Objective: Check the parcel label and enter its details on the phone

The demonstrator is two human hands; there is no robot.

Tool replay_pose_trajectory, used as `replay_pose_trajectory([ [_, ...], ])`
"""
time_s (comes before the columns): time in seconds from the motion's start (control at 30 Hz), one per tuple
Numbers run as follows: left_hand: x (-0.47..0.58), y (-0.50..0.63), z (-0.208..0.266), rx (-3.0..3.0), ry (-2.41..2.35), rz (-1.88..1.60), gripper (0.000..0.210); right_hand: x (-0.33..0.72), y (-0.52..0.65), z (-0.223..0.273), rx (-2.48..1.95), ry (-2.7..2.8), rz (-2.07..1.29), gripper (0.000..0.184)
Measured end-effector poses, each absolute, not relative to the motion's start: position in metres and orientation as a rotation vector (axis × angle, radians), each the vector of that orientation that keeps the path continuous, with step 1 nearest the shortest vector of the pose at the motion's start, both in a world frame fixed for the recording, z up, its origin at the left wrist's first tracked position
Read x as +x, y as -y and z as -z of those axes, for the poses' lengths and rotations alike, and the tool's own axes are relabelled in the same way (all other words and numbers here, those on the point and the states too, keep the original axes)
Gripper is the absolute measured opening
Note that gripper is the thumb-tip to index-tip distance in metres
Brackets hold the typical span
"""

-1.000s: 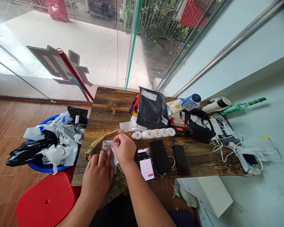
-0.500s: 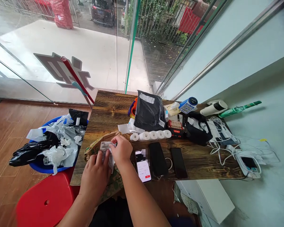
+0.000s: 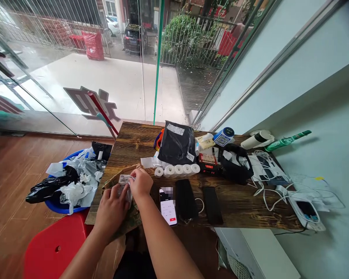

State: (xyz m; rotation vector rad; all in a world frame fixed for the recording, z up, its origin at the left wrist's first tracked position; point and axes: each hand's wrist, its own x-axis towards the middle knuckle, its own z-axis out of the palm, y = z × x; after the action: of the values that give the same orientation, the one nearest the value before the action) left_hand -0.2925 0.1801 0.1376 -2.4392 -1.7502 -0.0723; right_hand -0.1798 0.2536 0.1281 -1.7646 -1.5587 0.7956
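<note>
A white barcode label (image 3: 123, 179) lies on a brown patterned package (image 3: 110, 182) at the left front of the wooden table. My left hand (image 3: 112, 209) rests over its lower part, fingers stretched out and slightly spread. My right hand (image 3: 141, 183) is closed in a pinch at the label's right edge; the fingertips are partly hidden. Right of my hands lies a phone with a lit screen (image 3: 168, 209), then a black pouch (image 3: 186, 199). Several white paper rolls (image 3: 178, 170) stand in a row behind them.
A black parcel (image 3: 177, 143) sits at the back of the table (image 3: 128, 145). A dark phone (image 3: 212, 205), a black bag (image 3: 237, 166) and white cables (image 3: 267, 197) occupy the right side. On the left are a blue basin (image 3: 54, 207) of plastic waste and a red stool (image 3: 55, 248).
The camera view has tilted up, showing more of the street outside. Both hands stay at the label, with little visible change in their grip.
</note>
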Motion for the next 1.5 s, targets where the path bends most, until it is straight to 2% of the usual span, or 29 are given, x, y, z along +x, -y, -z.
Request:
replay_pose_trajectory([
  [0.13,-0.297,-0.178,-0.133,-2.464,1.761,0.166,0.047,-0.162,-0.231,-0.126,-1.584,1.498,-0.742,0.004],
  [0.27,-0.295,-0.175,-0.13,-2.435,1.826,0.234,0.047,-0.104,-0.167,-0.097,-1.583,1.323,-0.63,0.033],
  [0.43,-0.293,-0.172,-0.131,-2.395,1.886,0.251,0.046,-0.026,-0.077,-0.043,-1.743,1.204,-0.548,0.027],
  [0.63,-0.292,-0.171,-0.134,-2.374,1.893,0.256,0.045,-0.017,-0.041,-0.008,-1.79,1.285,-0.604,0.035],
  [1.5,-0.289,-0.169,-0.138,-2.398,1.994,0.318,0.044,-0.033,-0.05,0.006,-1.886,1.112,-0.609,0.037],
])
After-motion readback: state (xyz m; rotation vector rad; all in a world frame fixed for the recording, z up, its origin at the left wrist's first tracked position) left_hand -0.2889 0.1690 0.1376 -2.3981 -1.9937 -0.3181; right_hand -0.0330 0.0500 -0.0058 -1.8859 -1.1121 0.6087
